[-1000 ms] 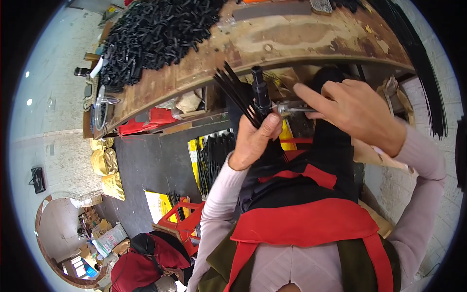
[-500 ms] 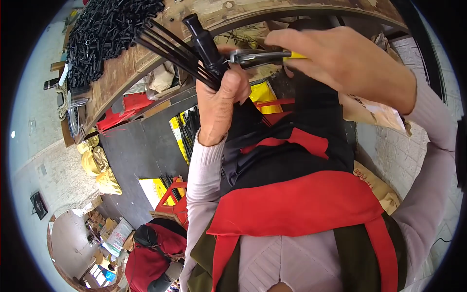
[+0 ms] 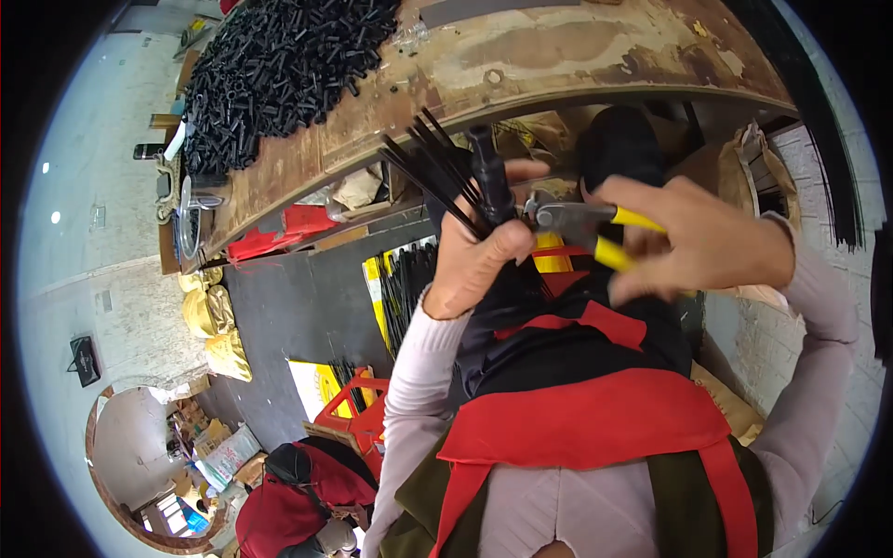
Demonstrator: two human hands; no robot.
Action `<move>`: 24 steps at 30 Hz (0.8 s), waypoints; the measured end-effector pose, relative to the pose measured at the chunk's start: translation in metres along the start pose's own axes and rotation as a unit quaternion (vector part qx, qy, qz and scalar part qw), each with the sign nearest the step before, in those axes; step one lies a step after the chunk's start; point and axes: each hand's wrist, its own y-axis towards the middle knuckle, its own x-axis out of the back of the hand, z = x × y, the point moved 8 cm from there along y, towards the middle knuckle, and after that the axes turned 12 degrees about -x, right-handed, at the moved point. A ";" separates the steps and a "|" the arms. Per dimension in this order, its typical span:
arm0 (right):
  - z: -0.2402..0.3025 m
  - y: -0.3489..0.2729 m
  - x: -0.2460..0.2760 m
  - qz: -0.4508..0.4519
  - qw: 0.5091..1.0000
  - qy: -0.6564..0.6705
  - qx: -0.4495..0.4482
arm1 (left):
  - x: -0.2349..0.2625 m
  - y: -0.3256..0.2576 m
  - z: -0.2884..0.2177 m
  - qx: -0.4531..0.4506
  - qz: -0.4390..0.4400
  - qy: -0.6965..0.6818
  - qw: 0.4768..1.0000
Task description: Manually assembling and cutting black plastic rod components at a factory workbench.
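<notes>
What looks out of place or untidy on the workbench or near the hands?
Nothing looks damaged. The black tubes lie in a loose heap spreading to the wooden workbench's far left edge. The left hand grips a black tube with thin black strips fanning out unevenly; the right hand holds yellow-handled pliers against it.

A worn wooden workbench (image 3: 558, 56) with a stained, scuffed brown top curves across the upper part of the view. A big heap of short black tubes (image 3: 279, 65) lies on the bench's left end, spreading almost to its front edge. Just right of the heap, near the back of the bench, sits a small clear plastic piece (image 3: 409, 35), and further right a flat grey strip (image 3: 484, 11) lies along the far edge. At the bench's left tip, beyond the heap, rest a round metal dish (image 3: 191, 223) and a few small tools, too small to tell apart. Right of the heap the wood is bare, with pale patches.
</notes>
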 end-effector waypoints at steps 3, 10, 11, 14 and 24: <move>-0.015 -0.014 -0.052 0.295 0.839 0.382 -0.249 | -0.001 -0.003 0.004 0.006 0.039 0.025 0.999; 0.014 -0.012 0.006 -0.229 0.928 -0.273 0.106 | 0.003 0.001 0.000 -0.018 -0.025 0.024 0.999; 0.004 -0.007 0.002 -0.137 0.973 -0.179 0.050 | 0.005 0.000 -0.001 -0.018 -0.027 0.025 0.999; -0.014 -0.011 -0.036 0.336 0.851 0.322 -0.244 | 0.003 -0.002 0.000 -0.008 0.024 0.025 0.999; -0.006 0.002 -0.014 -0.124 0.983 -0.132 0.026 | 0.007 -0.012 -0.002 -0.025 0.028 0.032 0.999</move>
